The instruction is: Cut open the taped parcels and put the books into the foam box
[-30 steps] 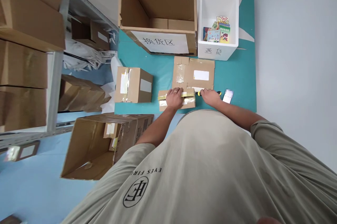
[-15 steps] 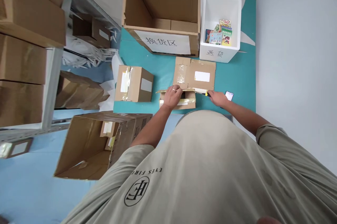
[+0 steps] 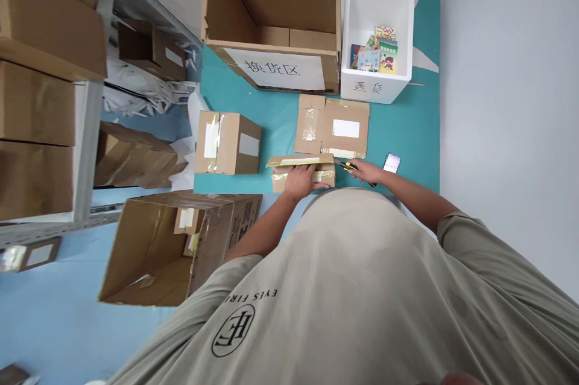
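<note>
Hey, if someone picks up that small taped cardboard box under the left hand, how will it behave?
The small taped cardboard box under the left hand will probably feel fairly stiff along its corners, though the raised top flap may flex. Its flat, squared shape suggests it would slide rather than roll. Its weight is hard to judge, since the contents are hidden.

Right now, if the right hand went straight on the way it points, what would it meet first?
The right hand holds a yellow-and-black utility knife pointing at the taped cardboard box, which looks first in line, though depth is unclear.
</note>
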A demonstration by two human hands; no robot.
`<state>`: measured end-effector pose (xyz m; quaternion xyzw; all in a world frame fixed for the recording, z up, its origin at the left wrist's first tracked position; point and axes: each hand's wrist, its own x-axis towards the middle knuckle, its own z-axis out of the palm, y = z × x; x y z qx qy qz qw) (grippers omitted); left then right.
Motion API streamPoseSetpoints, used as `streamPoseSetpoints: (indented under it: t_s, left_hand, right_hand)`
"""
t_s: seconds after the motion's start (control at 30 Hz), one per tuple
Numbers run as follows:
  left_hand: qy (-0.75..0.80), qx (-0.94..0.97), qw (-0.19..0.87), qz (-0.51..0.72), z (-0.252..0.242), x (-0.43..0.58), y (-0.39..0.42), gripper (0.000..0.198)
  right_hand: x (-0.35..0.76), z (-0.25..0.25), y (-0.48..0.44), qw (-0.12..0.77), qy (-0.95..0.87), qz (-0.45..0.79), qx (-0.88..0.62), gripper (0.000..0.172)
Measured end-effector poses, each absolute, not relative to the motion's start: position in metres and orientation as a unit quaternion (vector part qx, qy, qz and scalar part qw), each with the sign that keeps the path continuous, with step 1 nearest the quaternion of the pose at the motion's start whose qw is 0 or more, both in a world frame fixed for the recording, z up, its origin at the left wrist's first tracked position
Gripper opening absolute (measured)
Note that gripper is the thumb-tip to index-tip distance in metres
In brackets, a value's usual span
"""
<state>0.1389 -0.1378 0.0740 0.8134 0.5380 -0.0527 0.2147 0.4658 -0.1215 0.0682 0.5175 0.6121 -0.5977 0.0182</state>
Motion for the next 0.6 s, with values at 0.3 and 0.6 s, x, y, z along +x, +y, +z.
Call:
streamPoseSetpoints:
  t_s: [0.3,0.6]
  left_hand:
    - [0.432,0.873,0.219,-0.054,0.076,0.132,-0.124,0.057]
    - [0.418,0.882,0.214,-0.041,0.074,0.132,-0.124,0.048]
  right_hand:
    - [0.476,0.078,-0.116,0.030,0.634,-0.607,0.478,0.022]
    - [0.472,0.081,-0.107,0.057,0.624,-0.618,0.475,0.030]
